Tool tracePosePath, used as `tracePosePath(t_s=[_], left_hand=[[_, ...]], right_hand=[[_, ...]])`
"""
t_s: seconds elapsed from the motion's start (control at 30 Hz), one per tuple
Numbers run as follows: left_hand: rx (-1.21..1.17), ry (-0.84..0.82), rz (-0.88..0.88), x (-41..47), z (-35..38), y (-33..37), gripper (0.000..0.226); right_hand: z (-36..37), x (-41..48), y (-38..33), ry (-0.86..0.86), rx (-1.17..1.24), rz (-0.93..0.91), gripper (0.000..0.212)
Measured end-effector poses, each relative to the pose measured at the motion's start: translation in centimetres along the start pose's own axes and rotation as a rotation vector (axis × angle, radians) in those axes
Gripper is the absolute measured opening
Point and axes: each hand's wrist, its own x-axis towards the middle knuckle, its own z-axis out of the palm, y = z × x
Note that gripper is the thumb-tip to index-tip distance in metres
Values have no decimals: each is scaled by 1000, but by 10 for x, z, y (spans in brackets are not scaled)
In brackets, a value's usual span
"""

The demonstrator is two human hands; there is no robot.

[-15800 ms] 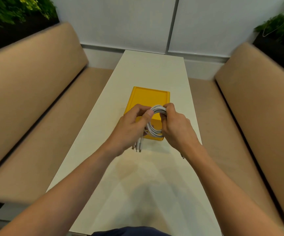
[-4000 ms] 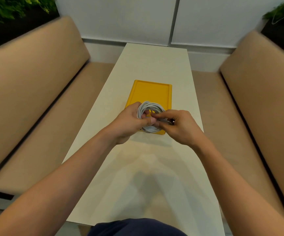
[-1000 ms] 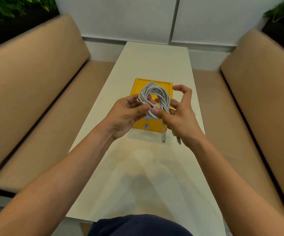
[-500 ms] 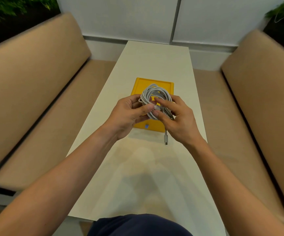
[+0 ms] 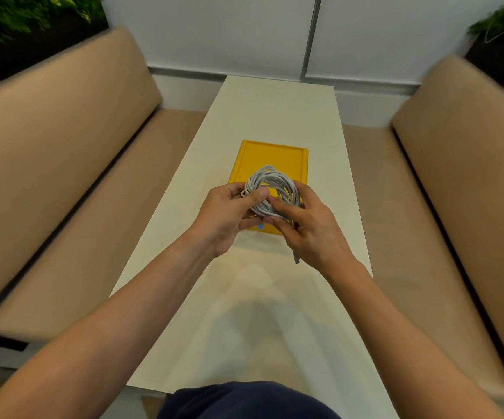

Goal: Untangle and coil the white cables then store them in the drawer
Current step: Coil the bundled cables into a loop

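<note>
L hand & R hand both pinch the white cables, fingers clamped on the coil to stop loops springing loose, held just above the yellow drawer w/ one plug dangling.

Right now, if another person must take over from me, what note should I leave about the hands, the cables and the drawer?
Left hand: grips the left side of the white cables.
Right hand: grips their near side; one plug end hangs loose under it.
The cables form one coil, held over the yellow drawer, which lies on the white table.
Done: coiling, mostly.
Left: tuck in the loose end, lay the coil in the drawer.
</note>
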Motion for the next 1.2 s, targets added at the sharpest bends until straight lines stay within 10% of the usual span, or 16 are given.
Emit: tracePosePath(t_s=[0.27, 0.47, 0.63, 1.03, 1.2], left_hand=[[19, 118, 68, 12, -7, 8, 47], [-6, 167, 123, 12, -7, 1, 43], [-52, 239, 206, 12, 0, -3, 36], [-284, 233, 116, 13, 1, 6, 32], [-270, 171, 150, 7, 0, 8, 34]], right_hand=[[-13, 3, -14, -146, 274, 274, 45], [-12, 12, -17, -299, -240, 428, 41], [-2, 10, -32, -143, 204, 582, 31], [-4, 11, -16, -92, -344, 312, 28], [-5, 18, -12, -77, -178, 367, 27]])
